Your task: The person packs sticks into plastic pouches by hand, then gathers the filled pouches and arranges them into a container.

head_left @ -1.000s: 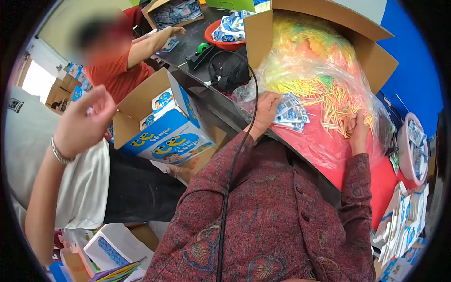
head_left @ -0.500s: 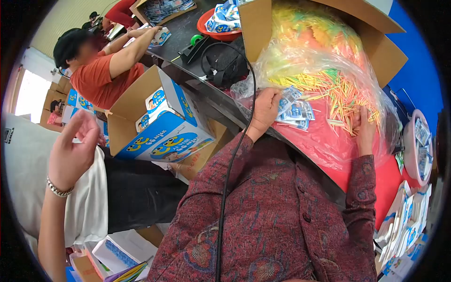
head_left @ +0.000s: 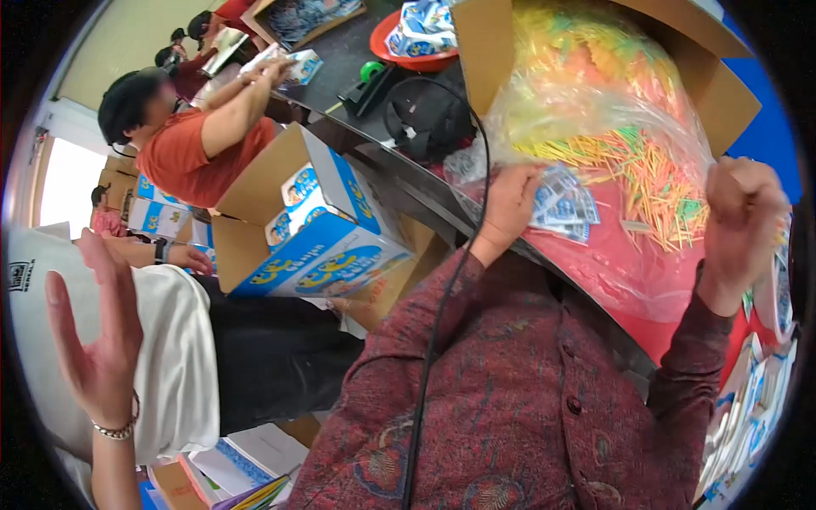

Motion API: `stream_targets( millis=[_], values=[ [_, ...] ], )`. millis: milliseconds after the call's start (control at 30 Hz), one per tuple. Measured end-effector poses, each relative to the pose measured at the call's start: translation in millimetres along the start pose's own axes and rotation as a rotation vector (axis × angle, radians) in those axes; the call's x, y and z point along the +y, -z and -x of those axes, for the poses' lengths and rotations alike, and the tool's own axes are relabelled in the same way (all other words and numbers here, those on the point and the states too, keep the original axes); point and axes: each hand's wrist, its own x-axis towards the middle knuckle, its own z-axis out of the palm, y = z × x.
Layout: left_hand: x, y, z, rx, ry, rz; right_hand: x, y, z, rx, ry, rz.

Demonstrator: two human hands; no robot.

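My left hand [head_left: 510,204] is closed at the front edge of the red-covered table, its fingers on a small bunch of blue-and-white printed sachets [head_left: 565,208]. To the right, my right hand [head_left: 744,225] is raised with curled fingers beside the clear plastic bag [head_left: 586,119]. What those fingers hold, if anything, I cannot make out. Thin yellow, orange and green sticks [head_left: 659,187] spill from the bag's mouth in a loose heap between my hands. An open cardboard box [head_left: 484,55] surrounds the back of the bag.
A blue-and-white carton [head_left: 319,255] with small boxes inside stands left. A person in a white shirt [head_left: 174,340] holds a hand [head_left: 106,331] near me. A person in orange [head_left: 204,144] works beyond. A red basin [head_left: 391,51] and black tape dispenser [head_left: 365,93] sit behind.
My right hand has lifted out of the stick heap and moved right, toward me. My left hand stays by the sachets. The neighbour's raised hand has dropped and opened.
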Motion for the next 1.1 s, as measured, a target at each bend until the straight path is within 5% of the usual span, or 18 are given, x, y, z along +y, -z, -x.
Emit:
stream_targets(
  millis=[100,733,1100],
  values=[
    [3,-4,-5,0.046,-0.05,-0.008,-10,-9,-19,-0.259,0.224,-0.139],
    [2,-2,-1,-0.028,0.008,-0.041,44,-15,15,-0.027,-0.275,0.053],
    [5,0,-3,-0.043,0.015,-0.026,62,-17,18,-0.035,-0.252,-0.041]
  ],
)
